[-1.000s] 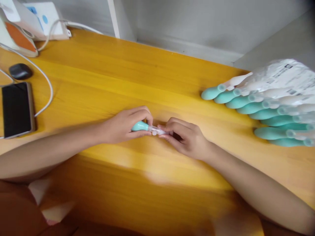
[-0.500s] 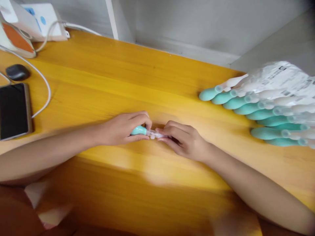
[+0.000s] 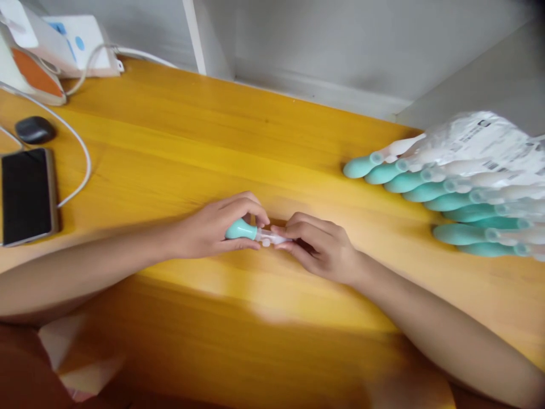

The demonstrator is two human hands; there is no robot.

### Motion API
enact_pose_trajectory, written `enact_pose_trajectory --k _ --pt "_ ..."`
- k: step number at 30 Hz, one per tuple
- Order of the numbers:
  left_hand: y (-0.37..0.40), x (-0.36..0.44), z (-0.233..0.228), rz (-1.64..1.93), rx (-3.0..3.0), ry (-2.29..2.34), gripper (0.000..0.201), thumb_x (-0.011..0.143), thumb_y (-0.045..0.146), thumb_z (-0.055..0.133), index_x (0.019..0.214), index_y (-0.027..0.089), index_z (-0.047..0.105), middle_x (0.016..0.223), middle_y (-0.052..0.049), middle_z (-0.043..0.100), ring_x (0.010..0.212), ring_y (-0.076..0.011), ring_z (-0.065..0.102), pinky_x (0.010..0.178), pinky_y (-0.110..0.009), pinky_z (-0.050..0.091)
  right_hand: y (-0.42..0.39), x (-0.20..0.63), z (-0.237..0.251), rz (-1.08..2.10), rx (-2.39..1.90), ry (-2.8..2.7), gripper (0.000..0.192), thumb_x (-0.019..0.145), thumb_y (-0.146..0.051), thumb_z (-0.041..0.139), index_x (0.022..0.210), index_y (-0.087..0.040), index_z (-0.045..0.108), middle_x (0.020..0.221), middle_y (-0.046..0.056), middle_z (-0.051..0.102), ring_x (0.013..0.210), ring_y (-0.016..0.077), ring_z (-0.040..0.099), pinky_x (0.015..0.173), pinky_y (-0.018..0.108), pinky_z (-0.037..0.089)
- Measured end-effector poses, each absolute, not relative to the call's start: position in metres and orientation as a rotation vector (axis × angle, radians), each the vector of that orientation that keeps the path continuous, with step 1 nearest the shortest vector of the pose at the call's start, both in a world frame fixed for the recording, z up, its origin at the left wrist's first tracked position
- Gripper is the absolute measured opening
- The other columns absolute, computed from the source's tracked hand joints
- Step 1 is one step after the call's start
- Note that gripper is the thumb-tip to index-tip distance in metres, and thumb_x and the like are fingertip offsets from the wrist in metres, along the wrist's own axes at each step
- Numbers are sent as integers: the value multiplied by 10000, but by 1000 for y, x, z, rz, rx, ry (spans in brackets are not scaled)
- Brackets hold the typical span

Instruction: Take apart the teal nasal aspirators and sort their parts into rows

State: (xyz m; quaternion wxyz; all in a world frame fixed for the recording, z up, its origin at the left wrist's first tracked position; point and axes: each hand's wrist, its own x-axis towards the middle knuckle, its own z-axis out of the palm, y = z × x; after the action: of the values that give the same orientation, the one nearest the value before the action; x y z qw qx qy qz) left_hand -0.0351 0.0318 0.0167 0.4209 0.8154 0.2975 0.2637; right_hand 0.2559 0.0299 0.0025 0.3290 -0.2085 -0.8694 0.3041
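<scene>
Between my hands lies a bulb syringe (image 3: 241, 229) with a teal squeeze bulb and a clear, whitish nozzle bearing a small round tab. My left hand (image 3: 217, 227) curls round the bulb from the left, thumb below and fingers above, leaving much of the bulb uncovered. At the other end, my right hand (image 3: 321, 244) pinches the nozzle between thumb and fingers, so its tip is hidden. Off to the right, several similar bulb syringes (image 3: 404, 182) lie side by side in a slanting row, teal bulbs pointing left.
Clear printed plastic packaging (image 3: 481, 139) sits behind the row at the right. On the left are a phone (image 3: 28, 196), a black mouse-like object (image 3: 35, 130), a white cable (image 3: 87, 165) and a white box (image 3: 91, 48). A grey partition (image 3: 319, 51) borders the wooden table (image 3: 191, 136) at the back.
My left fingers have lifted and stretched slightly to the right, showing more of the teal bulb and the nozzle's base. My right hand keeps its pinch. The camera view has shifted slightly.
</scene>
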Motion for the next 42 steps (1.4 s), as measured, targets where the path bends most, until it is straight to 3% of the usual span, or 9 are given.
enact_pose_trajectory --k 7,16,21,27,31,35,39,42 --pt "24 -33 14 730 2073 749 283 1088 391 766 1324 252 696 1230 -111 755 1109 -241 753 998 -355 615 27 256 3 738 -534 -2275 187 1093 -153 720 1277 -185 721 926 73 748 740 173 711 653 268 591" --pt "15 -34 12 554 2265 865 347 1161 429 628 1465 267 669 1309 -114 764 1130 -262 770 993 -366 616 27 258 2 655 -526 -2392 200 1119 -175 680 1313 -206 715 974 80 770 794 190 751 690 295 629" --pt "21 -35 9 633 2125 784 469 1074 439 783 1499 301 645 1339 -110 756 1194 -268 766 1056 -376 618 28 257 -1 675 -515 -2366 213 1127 -185 680 1338 -205 701 1004 89 778 841 194 764 717 302 643" --pt "27 -34 9 796 2119 831 648 967 465 897 1499 260 588 1353 -134 706 1145 -276 738 1047 -430 632 36 252 -1 867 -639 -2148 202 1106 -225 733 1308 -212 744 972 62 749 794 171 730 691 287 613" --pt "28 -35 13 811 2178 863 587 979 256 756 1516 240 519 1392 -151 649 1265 -306 680 1120 -495 602 43 250 -5 1101 -771 -1864 196 1102 -286 753 1287 -224 774 1017 36 714 712 118 686 645 259 592" --pt "28 -34 12 816 2168 894 507 979 137 671 1458 242 544 1330 -121 677 1200 -274 701 1077 -466 613 46 247 -2 1327 -730 -1717 243 1119 -367 735 1317 -230 764 1070 37 680 762 107 692 675 249 606" --pt "28 -34 9 837 2208 828 426 1036 216 728 1432 247 574 1338 -120 700 1236 -286 714 1082 -467 623 42 244 14 1391 -754 -1684 282 1127 -474 706 1270 -243 785 1083 47 664 765 117 688 697 277 640" --pt "27 -35 5 829 2235 784 487 1042 331 804 1463 255 571 1377 -128 702 1256 -297 717 1098 -481 629 38 247 33 1247 -847 -1802 232 1137 -437 691 1207 -249 807 1061 56 672 774 139 701 690 299 643"
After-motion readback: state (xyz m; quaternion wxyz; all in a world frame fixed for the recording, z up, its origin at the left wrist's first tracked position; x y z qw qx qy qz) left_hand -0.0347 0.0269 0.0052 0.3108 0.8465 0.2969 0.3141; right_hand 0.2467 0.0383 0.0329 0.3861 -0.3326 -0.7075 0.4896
